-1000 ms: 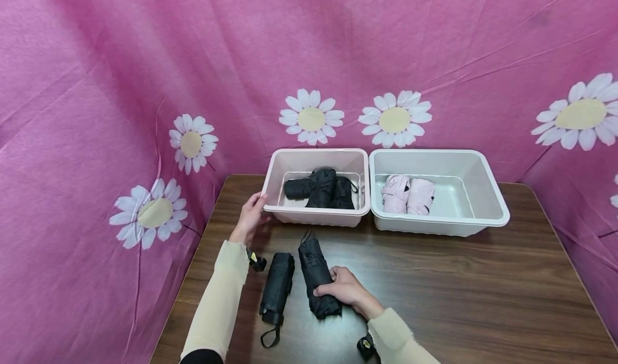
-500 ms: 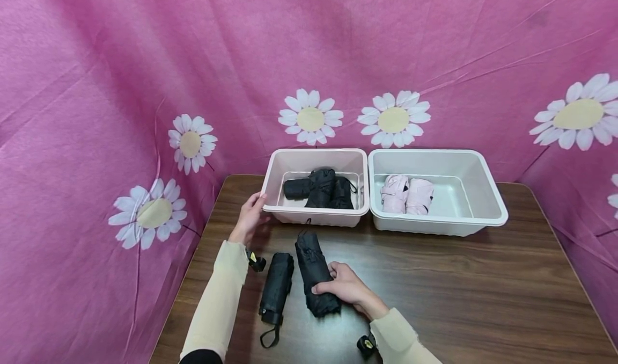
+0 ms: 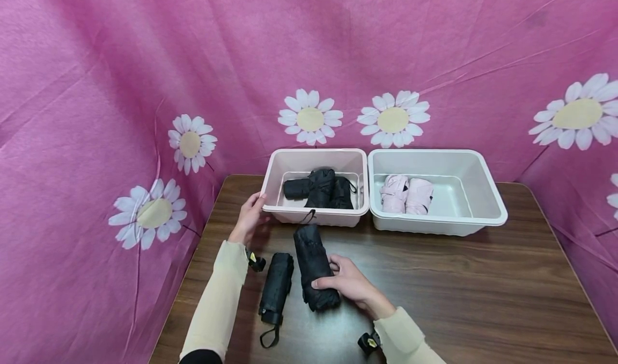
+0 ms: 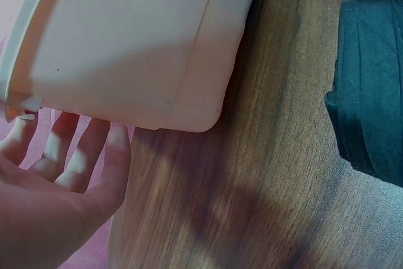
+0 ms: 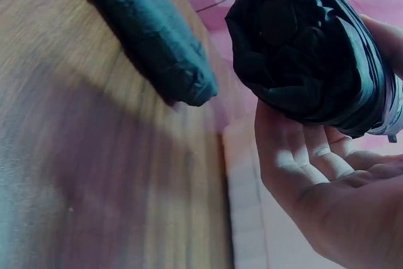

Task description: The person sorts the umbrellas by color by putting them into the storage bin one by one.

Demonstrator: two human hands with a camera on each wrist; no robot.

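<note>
In the head view, my right hand grips a folded black umbrella near its closer end, thumb on top. The right wrist view shows that umbrella end-on, raised off the table, with fingers beneath it. My left hand holds the left front corner of a pale pink bin; in the left wrist view its fingers bend against the bin's outer wall. Between my arms, a second folded black umbrella lies on the table, its strap loop toward me.
Several folded black umbrellas lie inside the pink bin. Beside it on the right stands a white bin with two folded light-pink umbrellas. Both bins stand at the back of the wooden table, before a pink flowered cloth.
My right hand has lifted the black umbrella and carried it slightly forward, its far end and cord now near the pink bin's front wall. My left hand stays at the bin's corner.
</note>
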